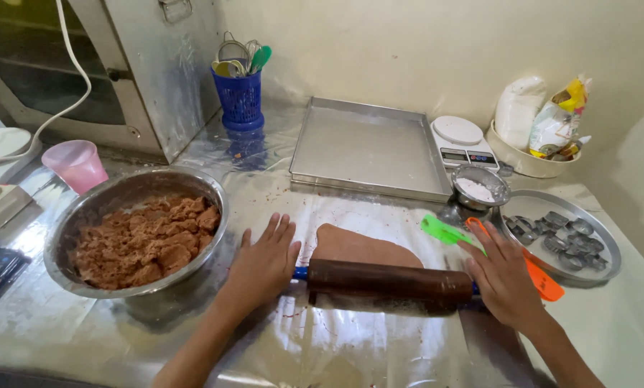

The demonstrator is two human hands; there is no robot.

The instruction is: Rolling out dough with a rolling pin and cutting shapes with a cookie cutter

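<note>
Head view, as you look down: both your hands are on a dark brown rolling pin [388, 282] lying across a sheet of brown dough [361, 248] on the foil-covered surface [106, 338].
Left hand: your left hand [263, 264] lies flat and open, fingers spread, palm pressing the blue handle end at the pin's left.
Right hand: your right hand [503, 276] is also open and flat over the right end, fingers spread; nothing is gripped.
Dough: it sits in the middle of the surface, partly under the pin, and looks soft and pliable; it would likely tear or stretch if lifted by one edge, so support it from below.
Rolling pin: stiff and probably fairly heavy; the end handles are the places to take hold.
Left of you: a steel bowl [85, 215] holds crumbly brown dough, and a pink cup [77, 165] stands behind it.
Right of you: a green scraper [440, 231] and an orange scraper [541, 276] lie just beside your right hand, next to a round tray [609, 251] of metal cutters.
Behind: a square baking tray [368, 147].
</note>
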